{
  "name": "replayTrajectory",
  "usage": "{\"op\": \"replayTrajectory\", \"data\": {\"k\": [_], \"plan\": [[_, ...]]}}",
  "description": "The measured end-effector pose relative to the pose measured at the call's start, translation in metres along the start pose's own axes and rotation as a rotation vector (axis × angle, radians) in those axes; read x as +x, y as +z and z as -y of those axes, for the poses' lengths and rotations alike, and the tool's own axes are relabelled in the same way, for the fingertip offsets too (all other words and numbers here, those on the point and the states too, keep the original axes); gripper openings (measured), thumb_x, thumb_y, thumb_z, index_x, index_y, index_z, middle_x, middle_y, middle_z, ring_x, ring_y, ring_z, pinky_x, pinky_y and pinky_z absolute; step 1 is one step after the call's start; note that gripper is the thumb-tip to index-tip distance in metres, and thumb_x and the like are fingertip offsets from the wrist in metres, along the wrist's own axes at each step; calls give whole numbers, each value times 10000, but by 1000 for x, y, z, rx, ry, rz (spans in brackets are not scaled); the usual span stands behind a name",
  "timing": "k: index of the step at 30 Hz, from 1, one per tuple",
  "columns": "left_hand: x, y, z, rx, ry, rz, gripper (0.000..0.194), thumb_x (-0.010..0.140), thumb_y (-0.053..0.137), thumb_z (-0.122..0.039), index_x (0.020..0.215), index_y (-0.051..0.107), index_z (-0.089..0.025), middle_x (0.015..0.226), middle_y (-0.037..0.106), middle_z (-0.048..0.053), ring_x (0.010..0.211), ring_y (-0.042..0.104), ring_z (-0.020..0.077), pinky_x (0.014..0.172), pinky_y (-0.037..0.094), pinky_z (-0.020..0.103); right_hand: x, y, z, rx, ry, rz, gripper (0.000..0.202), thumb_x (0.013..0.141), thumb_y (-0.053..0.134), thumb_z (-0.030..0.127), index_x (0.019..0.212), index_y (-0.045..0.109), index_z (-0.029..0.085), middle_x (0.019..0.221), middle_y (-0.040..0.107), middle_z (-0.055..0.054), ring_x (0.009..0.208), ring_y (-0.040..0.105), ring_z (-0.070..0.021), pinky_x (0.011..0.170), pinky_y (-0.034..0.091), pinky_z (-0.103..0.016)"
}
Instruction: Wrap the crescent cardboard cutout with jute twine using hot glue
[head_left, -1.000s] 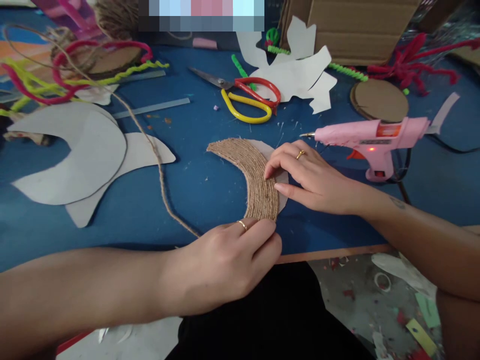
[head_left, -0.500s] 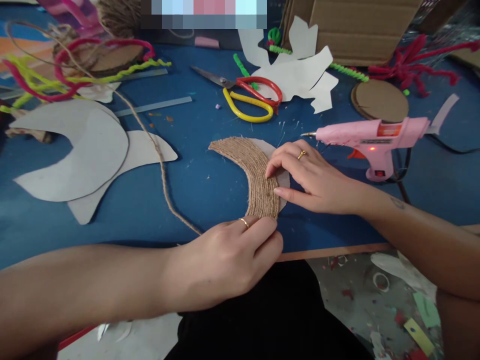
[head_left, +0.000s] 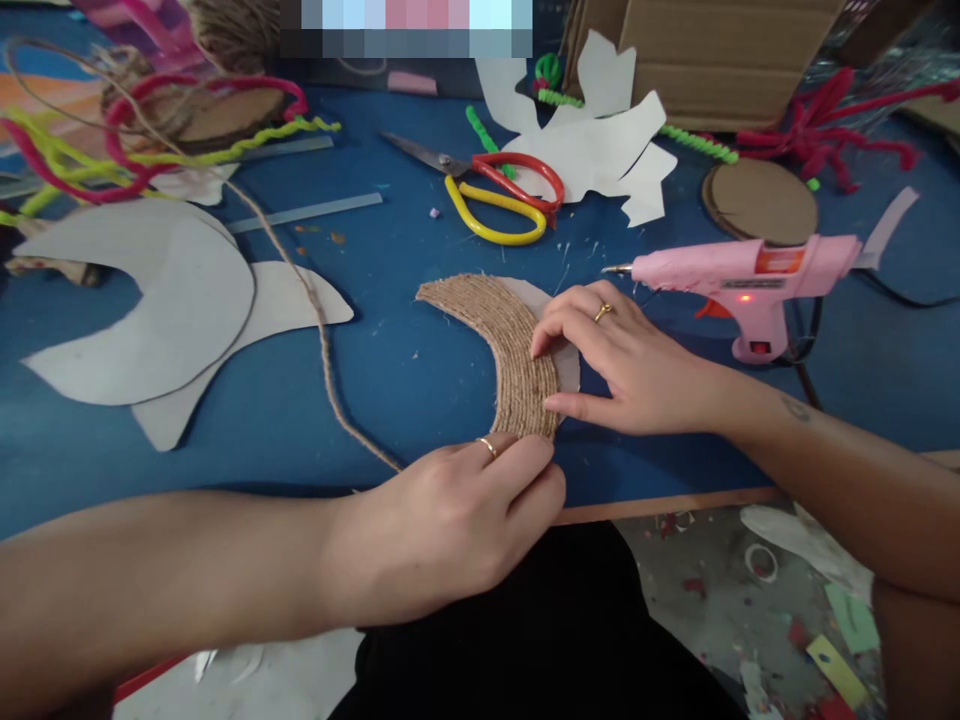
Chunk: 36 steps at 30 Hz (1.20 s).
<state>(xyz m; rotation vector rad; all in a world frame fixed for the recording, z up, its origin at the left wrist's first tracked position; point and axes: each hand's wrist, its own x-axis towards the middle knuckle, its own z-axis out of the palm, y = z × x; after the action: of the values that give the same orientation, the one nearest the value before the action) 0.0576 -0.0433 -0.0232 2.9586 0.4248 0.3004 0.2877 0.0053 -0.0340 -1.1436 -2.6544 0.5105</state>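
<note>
A cardboard crescent, its inner part covered in rows of jute twine (head_left: pixel 516 345), lies on the blue table with a bare pale strip (head_left: pixel 570 365) along its outer curve. My left hand (head_left: pixel 457 515) is closed at the crescent's lower end, which it covers. A loose strand of twine (head_left: pixel 328 375) runs from the upper left in under this hand; the fingertips are hidden. My right hand (head_left: pixel 619 355) rests with bent fingers and thumb apart on the outer rows of twine, touching but not gripping. To its right lies a pink glue gun (head_left: pixel 750 275) with a lit orange light.
Scissors (head_left: pixel 487 190) with red and yellow handles lie beyond the crescent. Pale crescent cutouts (head_left: pixel 187 300) overlap at left, near a glue stick (head_left: pixel 315 212). White paper cutouts (head_left: pixel 585 150), cardboard discs (head_left: pixel 761 200) and pipe cleaners (head_left: pixel 825 130) lie at the back. The table's front edge (head_left: pixel 675 502) is close.
My right thumb has slid slightly down along the outer twine rows. The left hand and the crescent have hardly moved.
</note>
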Motion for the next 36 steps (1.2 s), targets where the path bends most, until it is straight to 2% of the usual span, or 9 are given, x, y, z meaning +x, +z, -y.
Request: {"op": "replayTrajectory", "data": {"k": [4,7,16,22,28,36], "plan": [[0,-1,0,3,-3,6,262,940,369,-62,1038,609,-96,970,636,93,899,641,198,623,539,281,0,-1,0,4,-12,7,362,864,551,480,1093,461,215,1138,509,-86,1055,416,-269,947,348,-450],[0,-1,0,29,1,-11,252,938,377,-67,1048,603,-88,987,636,106,875,641,200,610,537,284,0,-1,0,-2,-19,-1,453,824,579,555,1089,466,206,1137,505,-89,1068,411,-273,960,346,-453],[0,1,0,3,-15,-31,236,937,378,-71,1023,597,-97,995,639,113,872,642,211,582,536,291,0,-1,-1,15,-41,-20,533,779,605,622,1083,471,206,1122,517,-107,1066,430,-291,960,349,-470],[0,1,0,-3,-14,-37,230,935,377,-69,1012,592,-98,986,638,109,893,644,214,586,543,295,-1,-1,-1,7,-28,-35,519,763,652,577,1078,476,205,1118,518,-103,1061,435,-289,959,355,-462],[0,1,1,-3,8,-24,222,920,380,-43,974,587,-102,948,639,85,903,644,202,618,549,291,-1,-1,-3,60,-42,-33,531,796,580,635,1084,500,196,1118,518,-96,1066,429,-274,960,350,-444],[0,0,2,3,6,-21,262,930,348,-60,1011,595,-95,960,648,95,879,655,195,612,556,280,-2,0,0,-2,-20,-39,536,752,651,605,1072,468,216,1135,521,-102,1079,439,-291,965,357,-472]]}}
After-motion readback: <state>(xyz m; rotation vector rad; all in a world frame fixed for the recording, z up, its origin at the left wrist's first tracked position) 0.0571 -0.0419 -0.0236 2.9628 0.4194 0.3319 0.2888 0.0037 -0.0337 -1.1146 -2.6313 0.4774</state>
